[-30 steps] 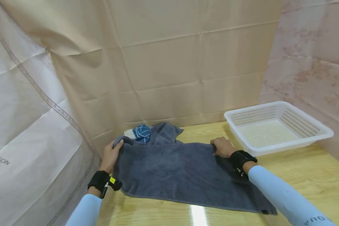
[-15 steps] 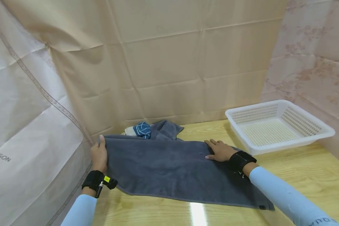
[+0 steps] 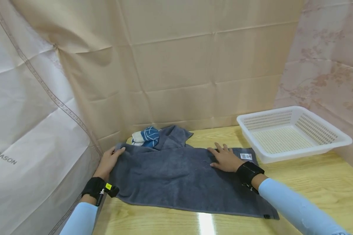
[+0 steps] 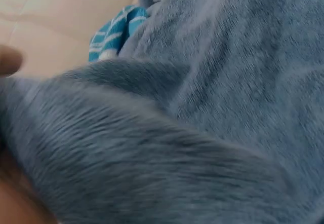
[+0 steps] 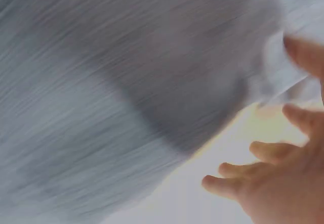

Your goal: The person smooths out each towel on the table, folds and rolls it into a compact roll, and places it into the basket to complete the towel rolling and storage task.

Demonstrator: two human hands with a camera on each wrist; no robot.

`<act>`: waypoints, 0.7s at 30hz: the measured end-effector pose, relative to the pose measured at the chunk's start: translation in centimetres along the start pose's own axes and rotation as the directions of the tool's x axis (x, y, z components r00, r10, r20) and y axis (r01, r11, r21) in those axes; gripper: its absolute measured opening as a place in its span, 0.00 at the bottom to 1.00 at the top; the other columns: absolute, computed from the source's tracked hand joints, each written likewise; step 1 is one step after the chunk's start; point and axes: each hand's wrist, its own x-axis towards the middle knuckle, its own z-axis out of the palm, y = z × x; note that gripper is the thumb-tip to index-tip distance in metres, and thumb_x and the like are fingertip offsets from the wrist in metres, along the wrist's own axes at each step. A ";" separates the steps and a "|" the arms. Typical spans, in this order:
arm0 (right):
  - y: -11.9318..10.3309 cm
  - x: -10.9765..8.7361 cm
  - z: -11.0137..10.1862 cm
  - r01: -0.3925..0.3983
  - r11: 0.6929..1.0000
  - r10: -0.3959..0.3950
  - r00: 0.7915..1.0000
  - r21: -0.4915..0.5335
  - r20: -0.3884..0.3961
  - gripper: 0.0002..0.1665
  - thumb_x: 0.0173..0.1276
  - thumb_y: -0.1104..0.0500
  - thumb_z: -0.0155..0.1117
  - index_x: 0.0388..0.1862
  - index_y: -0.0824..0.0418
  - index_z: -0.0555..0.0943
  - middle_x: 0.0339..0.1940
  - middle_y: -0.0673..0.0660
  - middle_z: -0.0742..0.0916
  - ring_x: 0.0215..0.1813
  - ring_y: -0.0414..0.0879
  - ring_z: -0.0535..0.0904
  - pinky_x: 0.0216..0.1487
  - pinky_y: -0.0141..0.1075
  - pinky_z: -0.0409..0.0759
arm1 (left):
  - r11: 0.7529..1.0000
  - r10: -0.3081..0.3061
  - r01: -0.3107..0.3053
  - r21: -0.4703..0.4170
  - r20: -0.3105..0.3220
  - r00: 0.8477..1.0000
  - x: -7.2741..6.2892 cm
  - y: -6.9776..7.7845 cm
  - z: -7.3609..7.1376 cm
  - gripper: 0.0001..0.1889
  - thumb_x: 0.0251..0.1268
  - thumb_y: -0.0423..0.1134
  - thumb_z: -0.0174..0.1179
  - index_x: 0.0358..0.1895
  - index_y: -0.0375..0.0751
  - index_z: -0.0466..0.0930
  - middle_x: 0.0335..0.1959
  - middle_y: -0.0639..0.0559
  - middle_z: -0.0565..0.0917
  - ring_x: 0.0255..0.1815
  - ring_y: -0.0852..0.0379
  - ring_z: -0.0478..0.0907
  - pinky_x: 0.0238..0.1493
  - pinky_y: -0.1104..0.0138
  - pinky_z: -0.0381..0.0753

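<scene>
A dark grey towel [image 3: 170, 182] lies spread lengthwise across the wooden table, with a white label [image 3: 246, 156] at its far right corner and a small black tag [image 3: 266, 216] at its near right corner. At the far left corner, my left hand [image 3: 106, 163] pinches the towel's edge; the left wrist view shows a raised fold of the towel [image 4: 152, 148] beside the thumb [image 4: 9, 61]. My right hand [image 3: 227, 160] is spread, fingers straight, over the towel near its far edge. The right wrist view, blurred, shows those fingers [image 5: 273, 153] apart, gripping nothing.
Behind the towel sit a crumpled grey cloth [image 3: 175, 136] and a blue-and-white checked cloth [image 3: 150, 137]. A white perforated plastic basket [image 3: 294, 130] stands at the right. Beige fabric [image 3: 176, 65] hangs behind the wooden table [image 3: 320, 189].
My right hand has let go of the towel's far edge and spread its fingers, and the white label has come into view. My left hand has shifted left with its corner.
</scene>
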 end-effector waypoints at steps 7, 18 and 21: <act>-12.7 3.1 1.2 0.299 0.954 -0.295 0.945 0.010 -0.144 0.16 0.75 0.49 0.67 0.55 0.56 0.84 0.45 0.50 0.85 0.46 0.45 0.80 0.48 0.41 0.80 | 0.989 -0.089 0.125 -0.082 0.343 0.935 0.6 1.5 2.0 0.48 0.77 0.67 0.47 0.84 0.48 0.34 0.76 0.28 0.60 0.47 0.45 0.83 0.50 0.53 0.82; -22.0 5.6 4.8 -0.171 0.631 0.027 0.980 0.756 0.200 0.27 0.78 0.36 0.56 0.46 0.59 0.82 0.27 0.55 0.83 0.26 0.51 0.80 0.25 0.43 0.82 | 0.965 -0.005 0.183 -0.189 0.681 0.732 0.1 3.7 6.8 0.47 0.83 0.62 0.41 0.81 0.47 0.18 0.70 0.25 0.69 0.63 0.33 0.78 0.58 0.47 0.81; -21.6 6.0 5.8 -0.226 0.582 0.109 0.973 0.781 0.201 0.21 0.75 0.43 0.65 0.50 0.58 0.74 0.24 0.56 0.79 0.22 0.51 0.78 0.18 0.43 0.79 | 0.989 0.022 0.072 -0.129 0.611 0.791 0.4 3.3 6.9 0.39 0.86 0.53 0.44 0.84 0.46 0.33 0.64 0.29 0.76 0.55 0.35 0.83 0.52 0.50 0.84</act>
